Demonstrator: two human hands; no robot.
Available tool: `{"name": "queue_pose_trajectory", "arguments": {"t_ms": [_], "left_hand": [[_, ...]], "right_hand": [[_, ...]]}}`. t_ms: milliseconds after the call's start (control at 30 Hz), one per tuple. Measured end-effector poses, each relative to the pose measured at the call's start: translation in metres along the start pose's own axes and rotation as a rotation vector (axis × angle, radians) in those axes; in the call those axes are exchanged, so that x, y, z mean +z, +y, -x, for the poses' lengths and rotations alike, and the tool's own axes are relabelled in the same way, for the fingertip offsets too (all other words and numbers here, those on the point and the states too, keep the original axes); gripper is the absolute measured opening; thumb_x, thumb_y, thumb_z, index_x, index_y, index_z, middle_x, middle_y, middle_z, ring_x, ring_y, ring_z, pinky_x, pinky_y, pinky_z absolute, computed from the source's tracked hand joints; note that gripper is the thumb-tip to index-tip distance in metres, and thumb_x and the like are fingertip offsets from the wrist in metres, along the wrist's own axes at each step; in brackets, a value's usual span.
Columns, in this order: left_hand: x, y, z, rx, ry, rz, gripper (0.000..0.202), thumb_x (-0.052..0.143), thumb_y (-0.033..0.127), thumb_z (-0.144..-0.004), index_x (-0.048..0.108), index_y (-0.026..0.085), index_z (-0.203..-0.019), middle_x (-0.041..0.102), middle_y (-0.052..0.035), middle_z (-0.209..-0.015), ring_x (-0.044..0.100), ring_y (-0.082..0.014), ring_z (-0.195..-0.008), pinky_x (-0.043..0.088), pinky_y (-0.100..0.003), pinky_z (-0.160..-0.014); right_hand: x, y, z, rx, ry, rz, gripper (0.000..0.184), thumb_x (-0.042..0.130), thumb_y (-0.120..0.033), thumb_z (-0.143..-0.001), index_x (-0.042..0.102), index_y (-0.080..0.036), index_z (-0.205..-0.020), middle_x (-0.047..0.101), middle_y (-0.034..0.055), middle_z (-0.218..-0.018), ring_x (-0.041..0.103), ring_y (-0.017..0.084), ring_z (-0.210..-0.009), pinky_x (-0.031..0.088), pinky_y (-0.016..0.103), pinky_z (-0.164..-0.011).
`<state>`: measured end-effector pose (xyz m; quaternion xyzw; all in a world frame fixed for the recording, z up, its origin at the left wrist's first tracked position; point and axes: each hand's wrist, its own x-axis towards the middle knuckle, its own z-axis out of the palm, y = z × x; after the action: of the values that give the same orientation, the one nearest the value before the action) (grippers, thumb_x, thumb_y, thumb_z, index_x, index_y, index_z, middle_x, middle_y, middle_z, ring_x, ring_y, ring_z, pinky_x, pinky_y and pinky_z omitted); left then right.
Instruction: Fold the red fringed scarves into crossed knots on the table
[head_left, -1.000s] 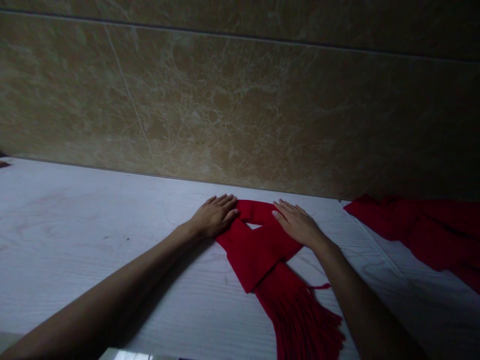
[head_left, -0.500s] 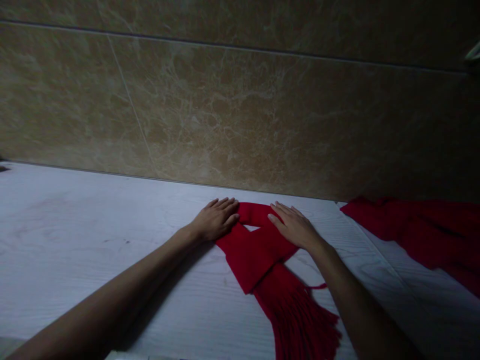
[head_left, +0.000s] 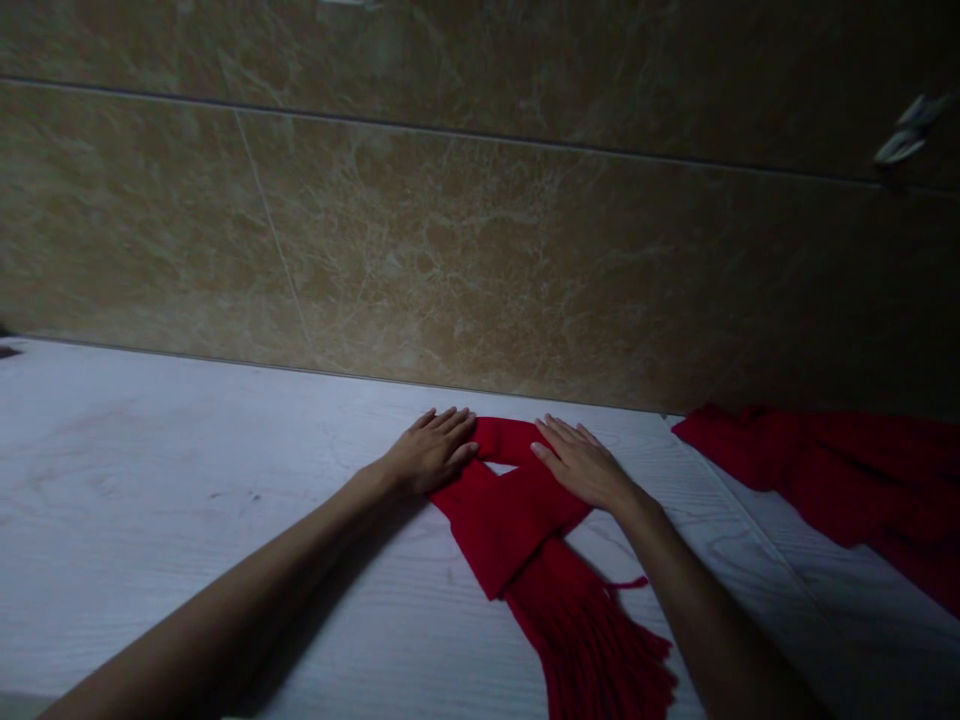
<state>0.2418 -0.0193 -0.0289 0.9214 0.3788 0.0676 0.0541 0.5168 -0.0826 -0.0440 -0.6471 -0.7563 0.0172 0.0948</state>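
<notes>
A red fringed scarf (head_left: 499, 535) lies on the pale wood-grain table, folded over itself into a loop with a small gap in its middle. Its fringe spreads toward the near edge. My left hand (head_left: 433, 452) rests flat on the loop's left side, fingers stretched toward the wall. On the right side, my right hand (head_left: 577, 458) lies flat too, thumb out and fingers extended. Both palms cover the scarf's outer edges, so the cloth under them is hidden.
More red cloth (head_left: 840, 470) lies heaped on the table's right side. A brown marbled tile wall (head_left: 450, 260) rises behind the pale tabletop (head_left: 187, 480). High on the wall at right is a whitish object (head_left: 902, 140), too blurred to name.
The camera view has tilted up slightly, so everything sits a little lower. Both hands stay flat on the scarf, which keeps its shape.
</notes>
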Motion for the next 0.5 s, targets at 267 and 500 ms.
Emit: {"name": "queue_pose_trajectory", "arguments": {"t_ms": [267, 500], "left_hand": [[-0.003, -0.014, 0.004, -0.046, 0.178, 0.061, 0.063, 0.028, 0.049, -0.104, 0.044, 0.013, -0.153, 0.041, -0.0126, -0.161, 0.028, -0.0262, -0.154, 0.027, -0.048, -0.126], [-0.003, -0.021, 0.003, -0.129, 0.108, 0.086, 0.067, 0.027, 0.053, -0.103, 0.04, 0.014, -0.156, 0.04, -0.0127, -0.162, 0.034, -0.0279, -0.151, 0.032, -0.046, -0.123]], "right_hand": [[-0.007, 0.005, 0.006, -0.004, 0.074, -0.049, 0.059, 0.034, -0.045, -0.105, 0.044, -0.012, -0.153, 0.038, 0.0131, -0.161, 0.03, 0.023, -0.152, 0.022, 0.049, -0.126], [-0.008, 0.009, 0.007, 0.097, 0.097, -0.037, 0.055, 0.036, -0.044, -0.105, 0.048, -0.016, -0.151, 0.045, 0.0088, -0.159, 0.039, 0.019, -0.148, 0.028, 0.038, -0.124]]}}
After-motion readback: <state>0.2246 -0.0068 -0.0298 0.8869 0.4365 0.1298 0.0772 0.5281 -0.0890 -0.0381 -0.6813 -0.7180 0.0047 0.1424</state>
